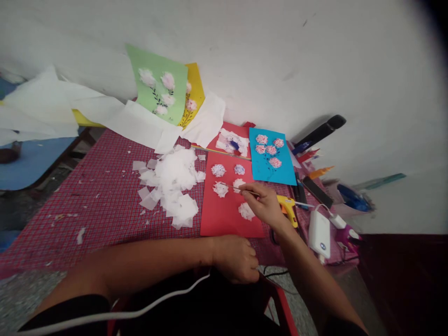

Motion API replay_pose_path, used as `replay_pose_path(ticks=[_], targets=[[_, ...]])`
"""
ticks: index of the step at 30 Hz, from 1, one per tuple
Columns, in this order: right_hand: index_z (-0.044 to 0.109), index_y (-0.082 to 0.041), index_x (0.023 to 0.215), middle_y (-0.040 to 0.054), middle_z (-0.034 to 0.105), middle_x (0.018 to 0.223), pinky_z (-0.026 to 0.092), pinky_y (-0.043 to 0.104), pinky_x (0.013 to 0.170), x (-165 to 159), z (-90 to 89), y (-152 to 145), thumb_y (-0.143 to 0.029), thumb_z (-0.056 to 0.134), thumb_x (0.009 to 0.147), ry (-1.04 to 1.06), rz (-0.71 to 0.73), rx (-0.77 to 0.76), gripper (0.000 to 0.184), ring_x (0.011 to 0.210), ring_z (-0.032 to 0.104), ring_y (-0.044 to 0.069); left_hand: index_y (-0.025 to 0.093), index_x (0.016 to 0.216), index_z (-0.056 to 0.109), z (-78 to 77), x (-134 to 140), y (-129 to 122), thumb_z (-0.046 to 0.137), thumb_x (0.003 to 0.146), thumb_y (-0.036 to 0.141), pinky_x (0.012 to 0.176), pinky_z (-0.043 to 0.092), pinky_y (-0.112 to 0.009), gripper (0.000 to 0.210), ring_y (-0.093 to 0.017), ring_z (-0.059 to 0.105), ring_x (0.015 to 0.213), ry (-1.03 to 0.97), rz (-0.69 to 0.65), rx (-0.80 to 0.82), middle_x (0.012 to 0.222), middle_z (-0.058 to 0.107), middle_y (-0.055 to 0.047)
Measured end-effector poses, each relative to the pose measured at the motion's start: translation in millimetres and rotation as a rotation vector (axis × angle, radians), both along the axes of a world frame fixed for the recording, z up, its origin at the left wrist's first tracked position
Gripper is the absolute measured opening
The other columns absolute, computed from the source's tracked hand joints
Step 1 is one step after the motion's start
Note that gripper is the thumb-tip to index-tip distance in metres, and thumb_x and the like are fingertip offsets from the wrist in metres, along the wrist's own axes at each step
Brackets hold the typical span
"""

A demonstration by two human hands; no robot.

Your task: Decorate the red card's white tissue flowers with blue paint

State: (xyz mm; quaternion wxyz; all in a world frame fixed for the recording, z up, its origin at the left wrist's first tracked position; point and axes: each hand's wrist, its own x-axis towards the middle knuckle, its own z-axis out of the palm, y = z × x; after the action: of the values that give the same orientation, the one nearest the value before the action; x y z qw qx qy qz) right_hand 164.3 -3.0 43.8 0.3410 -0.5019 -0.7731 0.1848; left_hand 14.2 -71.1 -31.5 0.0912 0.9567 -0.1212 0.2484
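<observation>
Between the fingers of my right hand [263, 201] is a thin paintbrush [233, 187], its tip at a white tissue flower [220, 189] on the red sheet [224, 219]. Several tissue flowers sit on that sheet. The upper pair, a speckled flower [218, 170] and its neighbour [239, 169], carry purple-blue dabs; the lower flower [247, 211] looks white. Curled closed, my left hand [237, 259] rests at the table's near edge, just below the sheet. Whether anything is inside it is hidden. Behind the sheet lies a paint-stained tissue [234, 142] with a dark blue blot.
Cut tissue squares [171, 179] are heaped on the checked tablecloth [105, 200] at left. A blue flower card [272, 156], a yellow glue gun [287, 210] and a white power bank [319, 234] lie at right. A green card [159, 84] leans on the wall.
</observation>
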Motion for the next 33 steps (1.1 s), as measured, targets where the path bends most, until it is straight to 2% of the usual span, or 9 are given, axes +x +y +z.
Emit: replay_pose_path(ticks=[8, 14, 33], targets=[[0.077, -0.025, 0.1, 0.0033, 0.081, 0.094, 0.056, 0.032, 0.077, -13.2, 17.7, 7.1, -0.02, 0.06, 0.095, -0.064, 0.055, 0.024, 0.018, 0.085, 0.076, 0.02, 0.021, 0.074, 0.066, 0.5, -0.6, 0.1, 0.068, 0.09, 0.028, 0.057, 0.041, -0.036, 0.017, -0.019, 0.064, 0.066, -0.01, -0.004, 0.003, 0.075, 0.07, -0.004], [0.075, -0.022, 0.102, 0.0049, 0.08, 0.095, 0.054, 0.032, 0.074, -22.2, 26.4, 11.6, -0.016, 0.059, 0.094, -0.143, 0.114, -0.026, 0.02, 0.083, 0.074, 0.02, 0.021, 0.077, 0.068, 3.3, -0.5, 0.1, 0.064, 0.094, 0.031, 0.058, 0.041, -0.036, 0.02, -0.018, 0.065, 0.069, 0.043, 0.012, 0.02, 0.076, 0.072, -0.004], [0.075, -0.023, 0.101, 0.0051, 0.078, 0.093, 0.05, 0.032, 0.073, -32.1, 20.2, 19.6, -0.014, 0.059, 0.092, -0.239, 0.116, -0.031, 0.021, 0.082, 0.072, 0.02, 0.021, 0.074, 0.067, 1.4, -1.4, -0.3, 0.067, 0.09, 0.027, 0.057, 0.043, -0.036, 0.017, -0.019, 0.065, 0.068, -0.014, 0.013, 0.014, 0.074, 0.07, -0.004]])
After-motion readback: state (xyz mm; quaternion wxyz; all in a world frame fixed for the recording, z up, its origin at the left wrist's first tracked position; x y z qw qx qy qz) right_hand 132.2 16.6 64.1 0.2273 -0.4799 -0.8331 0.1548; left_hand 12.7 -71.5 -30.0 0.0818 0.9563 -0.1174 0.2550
